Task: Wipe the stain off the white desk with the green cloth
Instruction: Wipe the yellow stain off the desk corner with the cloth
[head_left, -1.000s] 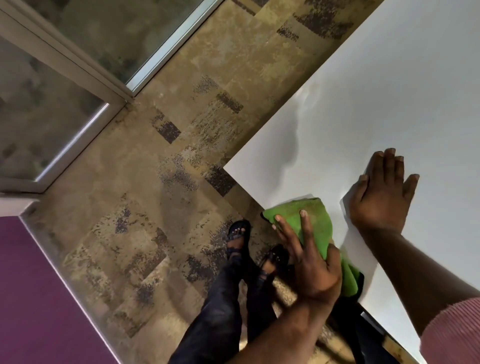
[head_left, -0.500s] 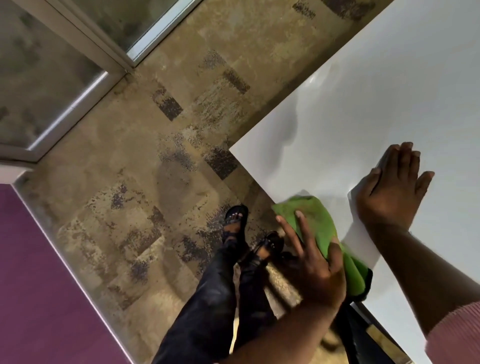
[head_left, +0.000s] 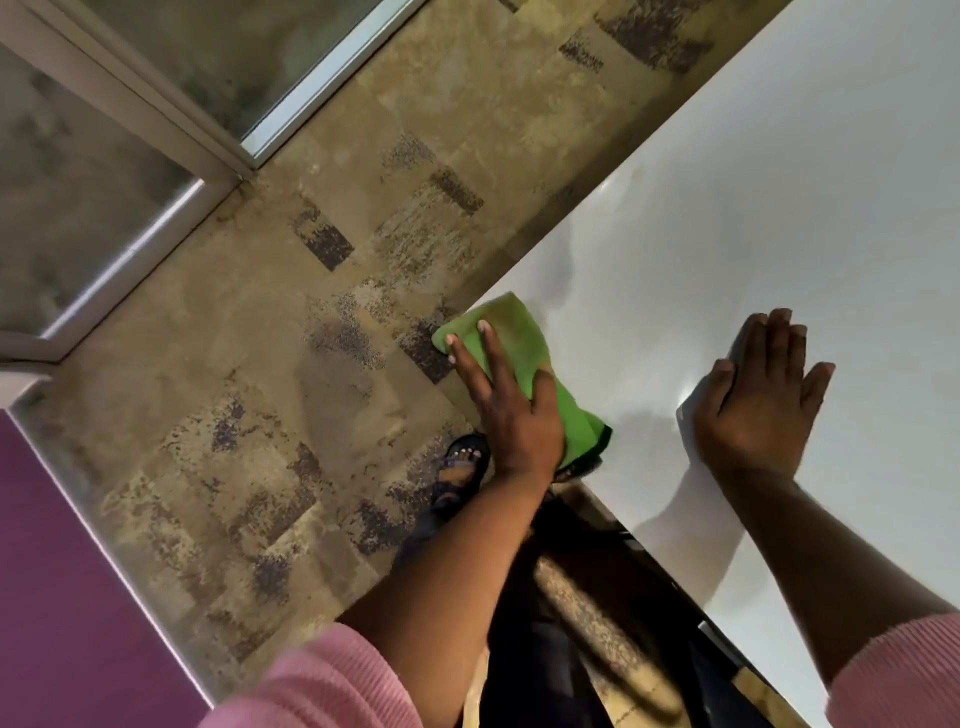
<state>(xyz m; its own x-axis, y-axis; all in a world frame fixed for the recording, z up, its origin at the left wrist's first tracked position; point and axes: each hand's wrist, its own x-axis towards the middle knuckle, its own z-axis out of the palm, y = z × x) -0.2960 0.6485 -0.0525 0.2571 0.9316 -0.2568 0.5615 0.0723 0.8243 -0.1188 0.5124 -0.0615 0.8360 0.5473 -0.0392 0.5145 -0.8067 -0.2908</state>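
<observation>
The floor, a mottled tan carpet with dark patches, fills the left and middle of the view, bordered by a glass partition at upper left and a purple wall at lower left. The white desk takes the right side, its corner pointing left. The right hand lies flat and open on the desk, holding nothing. The left hand presses the cloth with fingers spread, at the desk's corner, the cloth overhanging the edge. Faint smears show just beyond the cloth. A sandalled foot stands below.
</observation>
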